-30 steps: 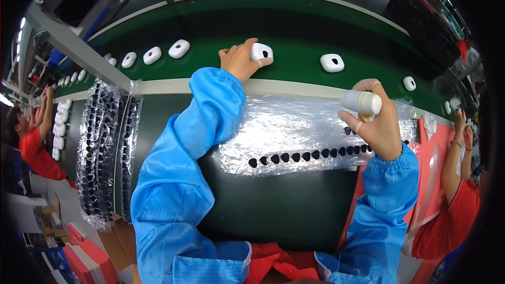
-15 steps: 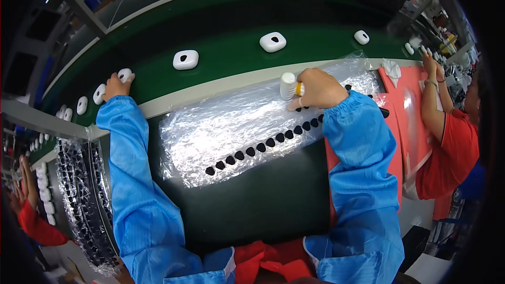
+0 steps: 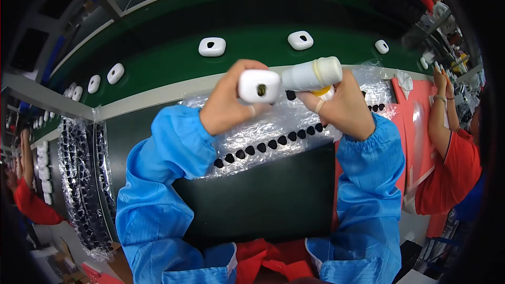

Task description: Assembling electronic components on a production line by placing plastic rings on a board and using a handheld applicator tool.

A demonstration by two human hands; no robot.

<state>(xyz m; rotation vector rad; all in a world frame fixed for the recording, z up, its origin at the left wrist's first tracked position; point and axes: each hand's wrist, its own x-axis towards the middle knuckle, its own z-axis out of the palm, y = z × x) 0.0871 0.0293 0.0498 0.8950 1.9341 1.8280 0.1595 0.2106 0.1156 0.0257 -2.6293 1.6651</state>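
Observation:
My left hand (image 3: 231, 100) grips a white rounded housing (image 3: 247, 85), its oval opening with a mottled inside turned toward me. My right hand (image 3: 344, 106) is wrapped round a pale cylindrical bottle-like tool (image 3: 311, 73), which has a cream band near one end and a yellow part by the fingers. The tool's left end sits close beside the housing; whether they touch I cannot tell. Beneath both hands lies a sheet of crinkled clear film (image 3: 247, 138) bearing a row of small black rounded pieces (image 3: 261, 148), partly hidden by my hands.
More white housings (image 3: 212, 47) with dark spots stand on the green conveyor belt (image 3: 252, 16) beyond a pale rail. Pink sheets (image 3: 402, 121) lie to the right, near a co-worker in a red sleeve (image 3: 442, 142). Film strips with black pieces (image 3: 79, 184) hang at the left.
My left hand has lifted a housing off the belt and brought it right, over the film. My right hand has shifted right, and its tool has tipped toward the housing. Belt housings have shifted right in view.

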